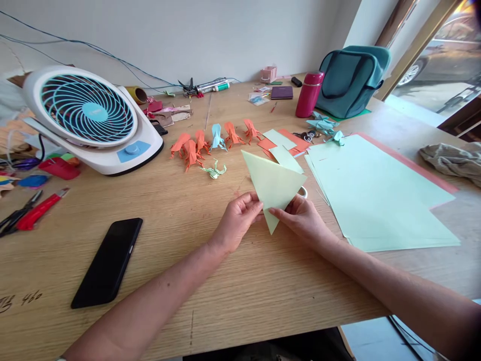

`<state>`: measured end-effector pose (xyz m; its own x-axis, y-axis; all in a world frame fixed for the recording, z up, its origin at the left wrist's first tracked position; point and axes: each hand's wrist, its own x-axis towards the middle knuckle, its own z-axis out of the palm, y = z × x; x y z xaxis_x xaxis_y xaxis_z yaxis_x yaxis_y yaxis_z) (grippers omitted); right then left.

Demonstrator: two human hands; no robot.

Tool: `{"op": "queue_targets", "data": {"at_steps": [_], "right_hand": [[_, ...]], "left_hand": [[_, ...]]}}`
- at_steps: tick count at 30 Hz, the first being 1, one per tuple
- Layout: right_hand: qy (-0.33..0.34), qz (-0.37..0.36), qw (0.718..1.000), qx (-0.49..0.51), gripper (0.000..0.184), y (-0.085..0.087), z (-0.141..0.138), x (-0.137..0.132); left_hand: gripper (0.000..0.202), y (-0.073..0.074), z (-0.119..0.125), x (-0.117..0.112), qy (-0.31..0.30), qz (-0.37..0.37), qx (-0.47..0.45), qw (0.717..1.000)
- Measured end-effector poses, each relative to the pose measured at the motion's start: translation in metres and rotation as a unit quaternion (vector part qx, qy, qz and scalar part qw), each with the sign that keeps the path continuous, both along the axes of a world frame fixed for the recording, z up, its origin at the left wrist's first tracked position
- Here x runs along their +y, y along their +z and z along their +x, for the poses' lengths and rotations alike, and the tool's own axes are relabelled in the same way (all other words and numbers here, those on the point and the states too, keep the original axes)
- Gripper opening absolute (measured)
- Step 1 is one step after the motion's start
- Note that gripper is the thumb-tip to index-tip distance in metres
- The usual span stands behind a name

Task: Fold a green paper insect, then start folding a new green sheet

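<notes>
A pale green sheet of paper, folded into a triangle, is held up over the table with one point downward. My left hand pinches its left edge near the lower tip. On the other side, my right hand grips the paper with the thumb across its front; the other fingers are partly hidden behind it. A white ring-shaped thing, perhaps a tape roll, shows just behind my right hand. Beyond the paper stand several orange folded paper figures, a light blue one and a green one.
Large pale green sheets lie stacked at the right. A white fan, a black phone and a red-handled cutter are on the left. A pink bottle and a teal bag stand at the back right.
</notes>
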<state>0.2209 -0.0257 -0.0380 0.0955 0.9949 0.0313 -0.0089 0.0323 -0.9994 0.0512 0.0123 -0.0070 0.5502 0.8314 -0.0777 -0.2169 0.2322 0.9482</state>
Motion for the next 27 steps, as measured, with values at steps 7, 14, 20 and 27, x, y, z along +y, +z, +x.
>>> {"op": "queue_targets", "data": {"at_steps": [7, 14, 20, 27], "right_hand": [[0.024, -0.007, 0.998, 0.064, 0.033, 0.013, -0.005, -0.006], [0.018, -0.041, 0.99, 0.132, 0.029, 0.015, -0.001, -0.006], [0.035, -0.036, 0.987, 0.15, 0.03, 0.017, 0.0, -0.007], [0.003, -0.04, 0.987, 0.158, 0.041, 0.01, 0.001, -0.006]], "left_hand": [[0.032, -0.007, -0.002, 0.0, 0.02, 0.039, 0.097, 0.994], [0.032, -0.009, -0.001, -0.003, 0.004, 0.061, 0.126, 0.99], [0.031, -0.001, -0.002, -0.006, 0.031, 0.095, 0.147, 0.984], [0.027, 0.002, -0.003, -0.009, 0.056, 0.154, 0.17, 0.972]]}}
